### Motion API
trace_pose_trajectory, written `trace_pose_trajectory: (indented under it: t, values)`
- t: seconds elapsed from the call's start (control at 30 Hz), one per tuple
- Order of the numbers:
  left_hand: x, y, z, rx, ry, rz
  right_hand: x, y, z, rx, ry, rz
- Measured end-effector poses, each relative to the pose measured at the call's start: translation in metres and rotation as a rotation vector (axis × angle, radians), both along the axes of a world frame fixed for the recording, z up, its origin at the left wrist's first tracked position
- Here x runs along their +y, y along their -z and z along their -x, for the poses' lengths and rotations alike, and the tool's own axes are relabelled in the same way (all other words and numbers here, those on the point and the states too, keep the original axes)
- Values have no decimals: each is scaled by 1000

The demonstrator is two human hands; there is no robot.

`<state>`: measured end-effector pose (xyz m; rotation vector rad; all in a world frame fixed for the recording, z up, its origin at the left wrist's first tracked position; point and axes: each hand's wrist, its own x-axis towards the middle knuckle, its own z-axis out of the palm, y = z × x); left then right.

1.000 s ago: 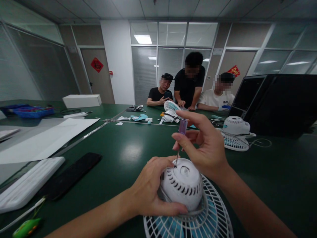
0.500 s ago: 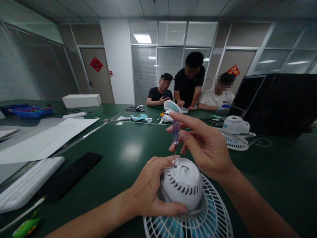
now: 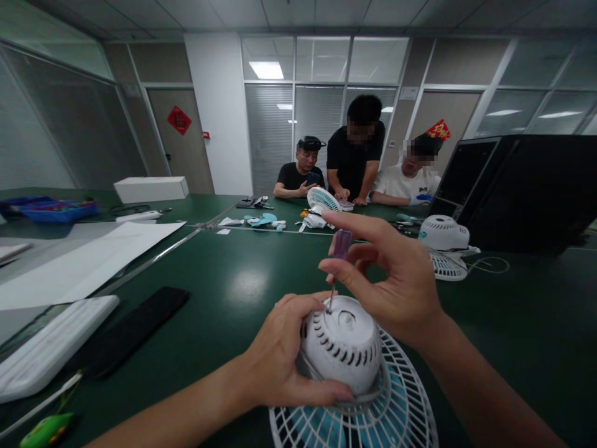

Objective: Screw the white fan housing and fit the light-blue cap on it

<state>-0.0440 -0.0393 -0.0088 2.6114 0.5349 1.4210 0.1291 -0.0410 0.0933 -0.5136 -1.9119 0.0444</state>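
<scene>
A small white fan (image 3: pixel 347 354) lies face down on the table, its grille and light-blue blades below and its rounded, slotted motor housing on top. My left hand (image 3: pixel 284 354) is wrapped round the left side of that housing. In my right hand (image 3: pixel 387 274) is a screwdriver (image 3: pixel 342 244) with a clear purple handle, the index finger resting over its top end and the thumb at its side. The screwdriver stands nearly upright, leaning a little right, its tip at a hole near the housing's upper left edge. Whether a screw sits there I cannot tell.
On the left lie a black phone (image 3: pixel 135 330), a white slab-like case (image 3: pixel 56 342), a green trinket (image 3: pixel 49 429) and white sheets (image 3: pixel 93 255). Another fan (image 3: pixel 445 239) rests by a black box (image 3: pixel 527 193) at right. Three people sit or stand across the table among fan parts (image 3: pixel 263 219).
My right hand's thumb and fingers have shifted on the screwdriver, and its handle leans more to the right. The left hand keeps its hold on the fan.
</scene>
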Motion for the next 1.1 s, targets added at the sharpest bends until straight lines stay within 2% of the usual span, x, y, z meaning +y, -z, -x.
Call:
trace_pose_trajectory:
  t: [0.2, 0.43, 0.63, 0.83, 1.03, 1.1]
  values:
    - [1, 2, 0, -2, 16, 8, -3, -1, -1, -21, -119, 132]
    - [0, 1, 0, -2, -8, -17, 0, 2, 0, 60, -13, 60]
    - [0, 1, 0, -1, -9, -12, -2, 1, -1, 44, -105, 143]
    - [-1, 0, 1, -7, -16, -17, 0, 1, -1, 84, 22, 92]
    - [0, -1, 2, 9, 11, -5, -3, 1, -3, 54, -144, 187]
    - [0, -1, 1, 7, 19, 4, -2, 1, -3, 69, -140, 182]
